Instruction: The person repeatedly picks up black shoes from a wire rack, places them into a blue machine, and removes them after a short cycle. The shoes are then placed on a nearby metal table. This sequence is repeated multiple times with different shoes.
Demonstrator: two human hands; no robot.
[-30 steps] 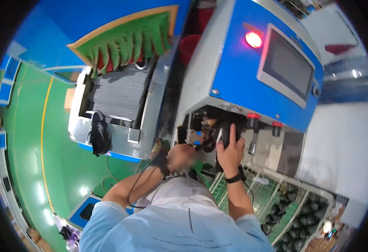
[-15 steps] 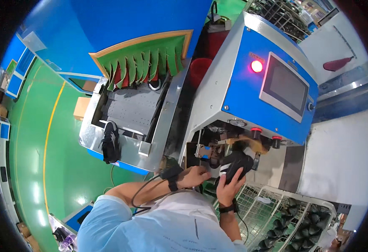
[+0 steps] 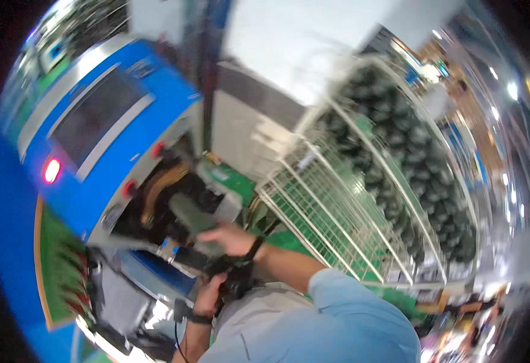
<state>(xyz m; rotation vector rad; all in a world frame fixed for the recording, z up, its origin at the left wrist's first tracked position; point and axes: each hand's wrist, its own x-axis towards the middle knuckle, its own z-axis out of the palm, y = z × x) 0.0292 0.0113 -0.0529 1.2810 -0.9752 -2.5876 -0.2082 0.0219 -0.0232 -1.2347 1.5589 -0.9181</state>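
Motion blurs much of the picture. My right hand [image 3: 232,239] reaches in from the right below the blue machine, closed around the near end of a long, rounded, dark grey-green thing that looks like a shoe last [image 3: 190,215]. My left hand [image 3: 209,294] is lower and nearer my body. Its fingers and thumb are closed on a black shoe [image 3: 232,272], mostly hidden by the right wrist and its dark band. The two hands are close together, just in front of the machine's opening.
The blue machine [image 3: 174,91] has a dark screen [image 3: 98,115], a lit red lamp [image 3: 52,170] and red-topped knobs. A white wire rack [image 3: 337,212] on the right bears many dark shoe-last shapes [image 3: 392,127]. A green-flapped opening [image 3: 62,266] is at the lower left.
The view has swung right, so the machine sits further left and the rack fills more of the picture. My hands have come closer together, and the grey-green shape now shows beyond my right hand.
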